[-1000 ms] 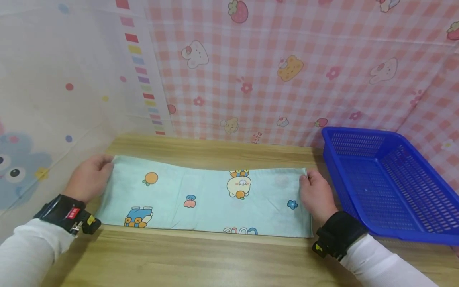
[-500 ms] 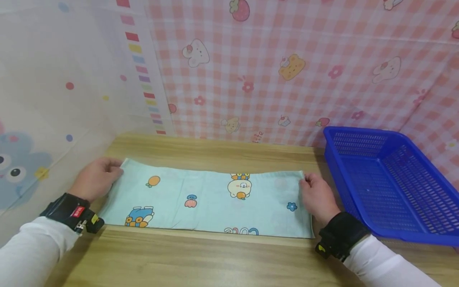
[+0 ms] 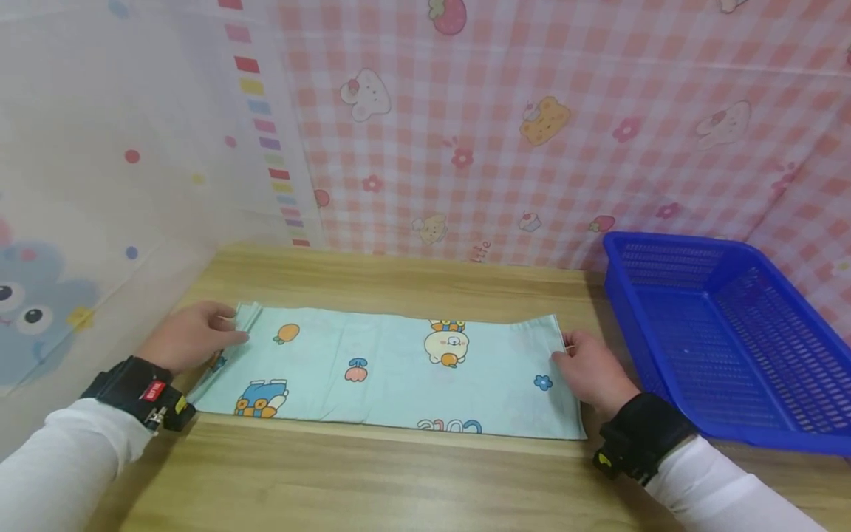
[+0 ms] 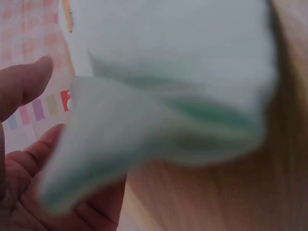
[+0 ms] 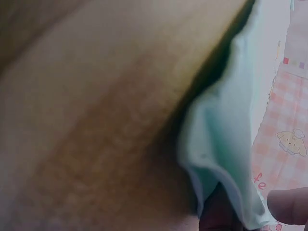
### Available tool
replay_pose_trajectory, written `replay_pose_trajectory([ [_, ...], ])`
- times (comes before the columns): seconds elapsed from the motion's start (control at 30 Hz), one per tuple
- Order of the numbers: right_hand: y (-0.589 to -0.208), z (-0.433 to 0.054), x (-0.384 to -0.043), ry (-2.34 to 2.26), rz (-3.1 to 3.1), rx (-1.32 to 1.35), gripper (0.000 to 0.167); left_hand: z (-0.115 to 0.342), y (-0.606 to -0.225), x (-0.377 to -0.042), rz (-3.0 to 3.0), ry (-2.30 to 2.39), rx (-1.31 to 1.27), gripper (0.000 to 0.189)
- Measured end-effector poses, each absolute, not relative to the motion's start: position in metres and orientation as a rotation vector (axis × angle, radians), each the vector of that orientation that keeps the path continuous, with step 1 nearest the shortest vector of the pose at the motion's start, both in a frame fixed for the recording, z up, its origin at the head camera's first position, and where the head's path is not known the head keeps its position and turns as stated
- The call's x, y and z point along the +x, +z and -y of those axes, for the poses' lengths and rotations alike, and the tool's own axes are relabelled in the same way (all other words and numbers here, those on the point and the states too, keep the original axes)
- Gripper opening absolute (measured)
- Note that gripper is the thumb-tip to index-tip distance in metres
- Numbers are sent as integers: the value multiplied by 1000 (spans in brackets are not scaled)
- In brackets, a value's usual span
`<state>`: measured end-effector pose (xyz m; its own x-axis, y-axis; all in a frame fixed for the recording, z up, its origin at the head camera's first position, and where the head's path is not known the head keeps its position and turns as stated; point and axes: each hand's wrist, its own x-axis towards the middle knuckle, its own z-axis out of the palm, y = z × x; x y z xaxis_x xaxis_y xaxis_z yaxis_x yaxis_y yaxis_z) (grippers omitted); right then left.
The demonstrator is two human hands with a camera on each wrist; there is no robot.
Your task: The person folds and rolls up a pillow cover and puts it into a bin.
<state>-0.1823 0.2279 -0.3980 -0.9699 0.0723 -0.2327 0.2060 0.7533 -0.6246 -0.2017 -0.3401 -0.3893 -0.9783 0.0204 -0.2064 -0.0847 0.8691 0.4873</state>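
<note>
A pale mint cloth (image 3: 392, 377) printed with bears, oranges and flowers lies folded into a long strip. Its left end is turned up over itself beside my left hand (image 3: 186, 340). In the left wrist view, that blurred flap (image 4: 120, 120) drapes across the fingers while the thumb (image 4: 29, 82) stands apart from it. My right hand (image 3: 595, 373) is at the strip's other end, where the far corner tips up. Seen from the right wrist, a finger sits behind the cloth edge (image 5: 221, 139); the thumb (image 5: 291, 206) is in front of it, with a small gap between them.
At the right stands a blue perforated plastic basket (image 3: 718, 355), close behind my right hand. A wooden table (image 3: 372, 480) lies under everything. Pink checked fabric (image 3: 425, 148) hangs along the back, and pale printed fabric (image 3: 113, 111) covers the left side.
My left hand has moved rightward and toward the cloth, turning its left end up and over. The right hand has shifted slightly down; the far right corner now tips up beyond it.
</note>
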Motion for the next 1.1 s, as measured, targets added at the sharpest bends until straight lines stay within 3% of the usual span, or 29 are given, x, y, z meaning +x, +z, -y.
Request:
replay_pose_trajectory([
  [0.17, -396, -235, -180, -973, -2766, 203, 41, 330, -392, -204, -2813, 668, -22, 84],
  [0.4, -396, -240, -178, -937, -2782, 191, 41, 329, -392, -204, -2846, 548, -18, 60],
  [0.63, -394, -237, -175, -895, -2736, 199, 53, 339, -390, -199, -2851, 513, -43, 58],
  [0.77, -389, -226, -165, -813, -2782, 74, 59, 340, -394, -198, -2907, 452, -13, 50],
  [0.97, -386, -203, -146, -584, -2850, -205, 56, 323, -395, -192, -2987, 334, 216, 21],
  [1.1, -388, -190, -135, -573, -2751, -293, 56, 319, -396, -185, -2961, 296, 294, 20],
])
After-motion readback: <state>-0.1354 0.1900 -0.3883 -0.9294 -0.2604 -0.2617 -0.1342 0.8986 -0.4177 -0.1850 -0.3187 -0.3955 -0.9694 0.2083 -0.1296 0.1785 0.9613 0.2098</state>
